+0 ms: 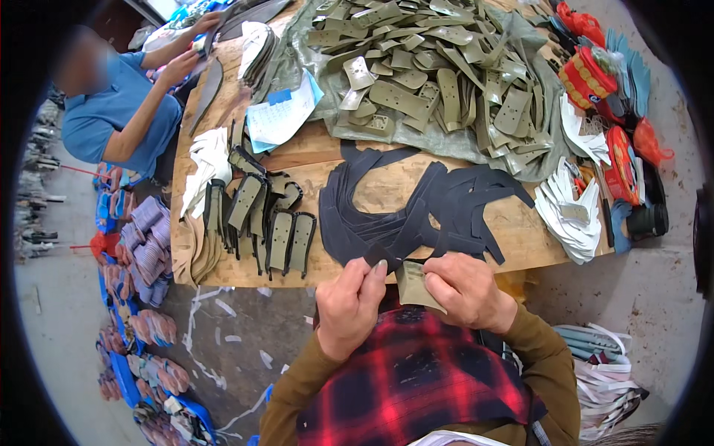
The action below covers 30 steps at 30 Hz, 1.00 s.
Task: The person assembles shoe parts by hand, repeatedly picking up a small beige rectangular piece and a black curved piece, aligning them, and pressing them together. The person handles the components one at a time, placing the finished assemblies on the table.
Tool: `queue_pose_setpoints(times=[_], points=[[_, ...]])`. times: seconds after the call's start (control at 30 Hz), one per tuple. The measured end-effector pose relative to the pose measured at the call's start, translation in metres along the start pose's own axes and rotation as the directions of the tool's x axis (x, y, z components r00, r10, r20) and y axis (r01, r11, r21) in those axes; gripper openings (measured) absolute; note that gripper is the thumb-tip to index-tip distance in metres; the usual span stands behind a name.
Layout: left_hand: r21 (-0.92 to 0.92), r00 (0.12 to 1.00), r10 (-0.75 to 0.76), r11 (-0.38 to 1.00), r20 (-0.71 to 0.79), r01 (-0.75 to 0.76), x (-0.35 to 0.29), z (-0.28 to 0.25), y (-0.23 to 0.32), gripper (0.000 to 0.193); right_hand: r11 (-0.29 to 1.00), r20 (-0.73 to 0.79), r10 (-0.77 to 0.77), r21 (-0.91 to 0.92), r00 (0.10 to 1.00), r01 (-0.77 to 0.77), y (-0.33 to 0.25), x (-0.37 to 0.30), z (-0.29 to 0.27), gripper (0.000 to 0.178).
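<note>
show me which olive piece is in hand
The olive piece pinched by the right hand, in front of the plaid garment; the other olive pieces lie on the table.

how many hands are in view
4: your left hand and right hand, an olive piece between them; a co-worker's far hand and near hand, in the upper left.

Over there, a plate [416, 288] is between left hand [349, 306] and right hand [470, 290] before the table [529, 241]; on it lie strips [346, 223], a heap [401, 98] behind them, paper [279, 123] to its left.
</note>
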<state>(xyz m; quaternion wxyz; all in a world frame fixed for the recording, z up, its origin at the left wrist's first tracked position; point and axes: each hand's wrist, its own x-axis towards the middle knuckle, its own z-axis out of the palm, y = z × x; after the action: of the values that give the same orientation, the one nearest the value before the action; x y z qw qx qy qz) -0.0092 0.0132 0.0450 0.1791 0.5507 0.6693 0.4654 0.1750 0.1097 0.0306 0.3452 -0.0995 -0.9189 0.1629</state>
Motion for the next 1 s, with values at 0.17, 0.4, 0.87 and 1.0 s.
queue_pose_setpoints(times=[0.17, 0.4, 0.87, 1.0], points=[[0.014, 0.985, 0.172, 0.985, -0.013, -0.172, -0.006, 0.001, 0.005, 0.016, 0.999, -0.027, 0.037, 0.001, 0.999, -0.037, -0.003, -0.002, 0.007, 0.027], [0.017, 0.956, 0.291, 0.956, 0.033, -0.292, -0.007, 0.001, 0.0, 0.026, 0.996, -0.031, 0.085, -0.033, 0.996, -0.086, -0.006, -0.002, 0.015, 0.026], [-0.238, 0.974, 0.202, 0.956, 0.102, -0.173, -0.011, 0.009, -0.022, 0.023, 0.937, -0.027, 0.294, 0.206, 0.955, -0.283, -0.008, -0.002, 0.018, 0.03], [-0.859, 0.895, -0.165, 0.253, 0.415, 0.445, -0.008, 0.018, -0.024, 0.028, 0.711, 0.136, 0.465, 0.531, 0.875, -0.461, -0.016, 0.009, 0.002, 0.029]])
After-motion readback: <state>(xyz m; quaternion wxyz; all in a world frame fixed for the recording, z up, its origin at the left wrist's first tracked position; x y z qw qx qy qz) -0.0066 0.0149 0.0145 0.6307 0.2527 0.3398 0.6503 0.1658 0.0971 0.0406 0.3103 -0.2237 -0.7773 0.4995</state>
